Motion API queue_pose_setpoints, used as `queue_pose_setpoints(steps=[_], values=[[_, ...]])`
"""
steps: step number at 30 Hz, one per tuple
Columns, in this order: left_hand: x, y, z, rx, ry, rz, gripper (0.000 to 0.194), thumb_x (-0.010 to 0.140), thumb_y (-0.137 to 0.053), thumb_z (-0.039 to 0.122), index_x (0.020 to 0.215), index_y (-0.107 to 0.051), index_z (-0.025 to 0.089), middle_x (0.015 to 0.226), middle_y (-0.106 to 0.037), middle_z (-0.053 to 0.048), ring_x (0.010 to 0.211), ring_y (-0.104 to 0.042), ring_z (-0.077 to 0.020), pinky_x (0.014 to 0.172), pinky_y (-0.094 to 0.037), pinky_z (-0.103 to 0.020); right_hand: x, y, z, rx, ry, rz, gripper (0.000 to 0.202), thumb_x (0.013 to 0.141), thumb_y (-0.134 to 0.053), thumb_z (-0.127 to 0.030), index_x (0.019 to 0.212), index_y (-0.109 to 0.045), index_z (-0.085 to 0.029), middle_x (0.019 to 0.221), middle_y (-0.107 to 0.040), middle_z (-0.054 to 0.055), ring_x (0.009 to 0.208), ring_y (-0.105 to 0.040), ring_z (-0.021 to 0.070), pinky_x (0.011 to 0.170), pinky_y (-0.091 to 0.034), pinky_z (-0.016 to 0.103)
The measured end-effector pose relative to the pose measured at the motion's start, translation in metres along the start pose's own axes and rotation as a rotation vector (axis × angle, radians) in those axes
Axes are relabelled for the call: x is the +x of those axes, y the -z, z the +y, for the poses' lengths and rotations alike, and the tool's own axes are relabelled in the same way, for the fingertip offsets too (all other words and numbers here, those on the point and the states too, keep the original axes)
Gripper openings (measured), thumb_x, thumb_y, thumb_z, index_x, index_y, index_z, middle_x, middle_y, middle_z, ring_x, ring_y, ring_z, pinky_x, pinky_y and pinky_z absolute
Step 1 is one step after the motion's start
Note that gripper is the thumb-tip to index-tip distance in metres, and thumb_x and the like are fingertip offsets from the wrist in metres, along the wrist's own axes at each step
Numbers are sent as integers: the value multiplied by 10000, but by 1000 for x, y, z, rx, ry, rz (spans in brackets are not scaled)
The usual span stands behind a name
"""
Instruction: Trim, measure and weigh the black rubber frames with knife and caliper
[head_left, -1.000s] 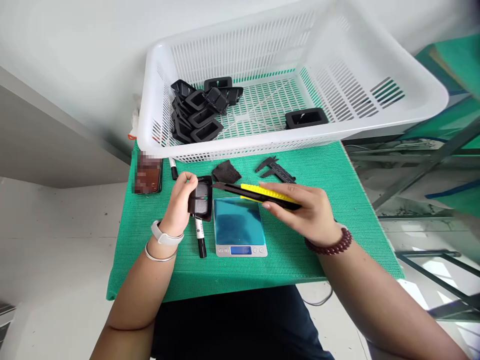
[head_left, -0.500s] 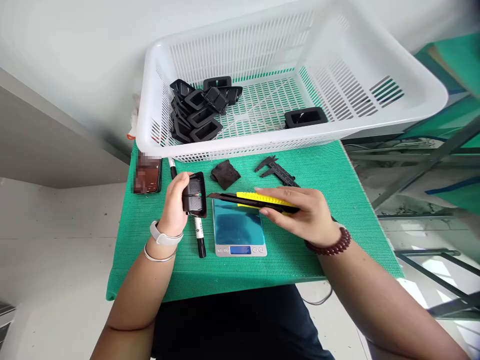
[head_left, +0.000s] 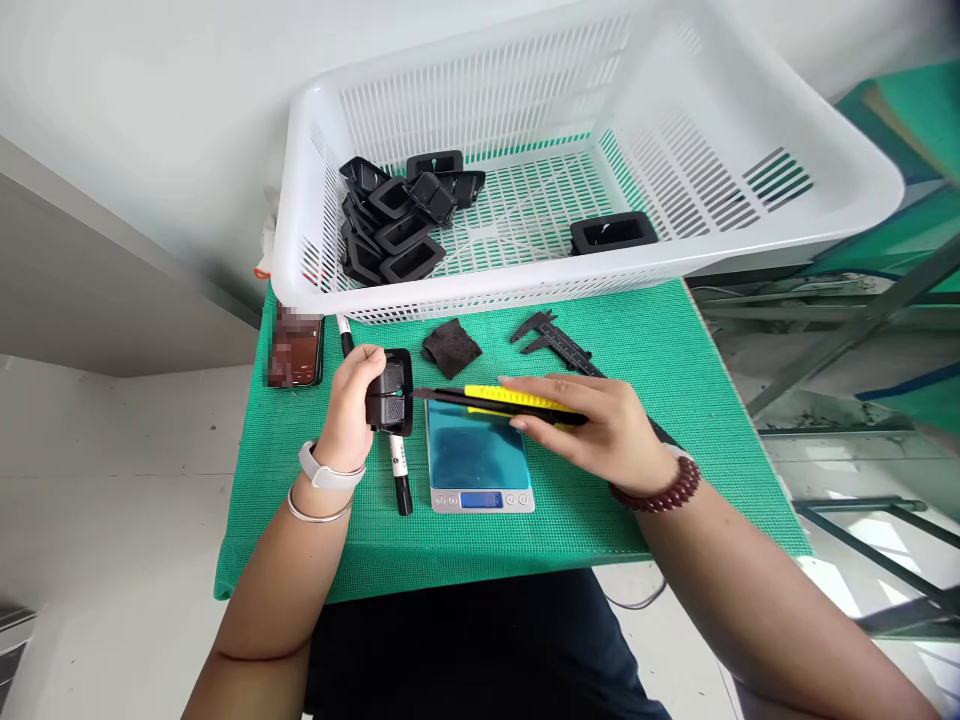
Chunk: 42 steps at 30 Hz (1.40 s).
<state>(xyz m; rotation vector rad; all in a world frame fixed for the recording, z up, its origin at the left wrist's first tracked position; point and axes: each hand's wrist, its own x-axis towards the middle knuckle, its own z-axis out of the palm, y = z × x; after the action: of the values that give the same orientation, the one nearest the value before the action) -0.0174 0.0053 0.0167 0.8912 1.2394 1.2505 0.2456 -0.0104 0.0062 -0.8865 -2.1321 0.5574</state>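
My left hand (head_left: pixel 351 395) is closed round a black plastic frame part (head_left: pixel 388 408), its rim facing right and a small hole showing near its middle. In my right hand (head_left: pixel 600 425) is a yellow and black utility knife (head_left: pixel 517 400), gripped between thumb and fingers. The knife's blade points left, its tip at or very near the part's rim; contact cannot be made out. Under the knife stands a small digital scale (head_left: pixel 480 460) with a blue plate. A white and black marker (head_left: pixel 400 475) lies just left of the scale.
Behind my hands a white plastic basket (head_left: pixel 525 285) holds several similar black parts (head_left: pixel 409 225). A folded dark cloth (head_left: pixel 451 347), a black caliper (head_left: pixel 559 345), a phone (head_left: pixel 296 348) and a second marker (head_left: pixel 345 333) lie on the green mesh-covered table (head_left: pixel 285 470).
The knife and my right hand have moved slightly left, bringing the blade tip closer to the part. My left hand has tilted the part a little.
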Motion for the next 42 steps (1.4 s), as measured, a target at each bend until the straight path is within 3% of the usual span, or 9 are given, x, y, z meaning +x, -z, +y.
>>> queue_pose_setpoints(steps=[4, 9, 15, 18, 23, 27, 30, 37, 42], values=[[1, 0, -1, -11, 19, 19, 249, 791, -664, 396, 729, -530, 195, 684, -410, 18, 574, -419, -98, 488, -342, -236, -1, 1, 1, -51, -34, 70, 373, 902, -666, -302, 1271, -654, -257, 1038, -771, 60, 837, -747, 185, 715, -612, 273], [2, 1, -1, -32, 33, 18, 235, 793, -659, 392, 735, -537, 200, 685, -407, 18, 582, -422, -102, 488, -338, -241, 0, 2, 0, 77, 41, -44, 324, 903, -666, -302, 1221, -683, -238, 804, -753, 28, 569, -660, 123, 524, -534, 225], [2, 0, 0, -9, 48, -15, 204, 769, -672, 369, 746, -561, 199, 685, -420, 15, 568, -412, -98, 472, -322, -238, -1, 0, 2, -60, -30, 92, 391, 886, -694, -268, 1272, -646, -227, 1093, -759, 85, 891, -744, 188, 758, -613, 281], [1, -1, 0, -17, 49, -17, 206, 774, -666, 375, 744, -564, 199, 684, -420, 15, 570, -404, -98, 475, -324, -240, -1, 2, 2, -40, -4, 108, 368, 876, -705, -274, 1240, -663, -244, 1035, -774, 61, 814, -748, 170, 697, -615, 256], [1, 0, 0, -33, 38, -33, 203, 781, -658, 369, 744, -566, 192, 689, -412, 13, 583, -410, -96, 479, -326, -235, 1, 2, 0, 75, 58, -30, 318, 879, -698, -274, 1193, -680, -226, 918, -781, 38, 710, -733, 142, 618, -593, 218], [1, 1, -1, -34, 62, -59, 206, 778, -659, 385, 764, -585, 193, 681, -421, 17, 567, -422, -95, 463, -322, -232, 0, 1, 2, -30, -30, 86, 346, 879, -698, -253, 1221, -668, -212, 1079, -767, 68, 887, -750, 174, 781, -612, 249], [1, 1, -1, -44, 73, -60, 210, 777, -656, 392, 774, -597, 190, 686, -432, 18, 568, -433, -92, 465, -336, -224, -1, 3, 3, -67, -42, 137, 356, 873, -706, -261, 1223, -668, -206, 1110, -759, 76, 896, -750, 177, 781, -611, 247], [1, 1, 1, -72, 66, -57, 199, 782, -656, 381, 777, -609, 188, 680, -437, 20, 543, -424, -82, 449, -345, -221, 0, 5, 1, 78, 62, -34, 317, 899, -675, -305, 1207, -677, -231, 962, -782, 51, 738, -742, 152, 629, -592, 223], [1, 1, 1, -56, 72, -80, 194, 763, -673, 373, 777, -625, 186, 686, -462, 13, 557, -450, -87, 450, -348, -213, 0, 3, 2, -56, -45, 108, 355, 889, -690, -274, 1239, -659, -224, 1095, -763, 72, 888, -752, 185, 756, -616, 261]])
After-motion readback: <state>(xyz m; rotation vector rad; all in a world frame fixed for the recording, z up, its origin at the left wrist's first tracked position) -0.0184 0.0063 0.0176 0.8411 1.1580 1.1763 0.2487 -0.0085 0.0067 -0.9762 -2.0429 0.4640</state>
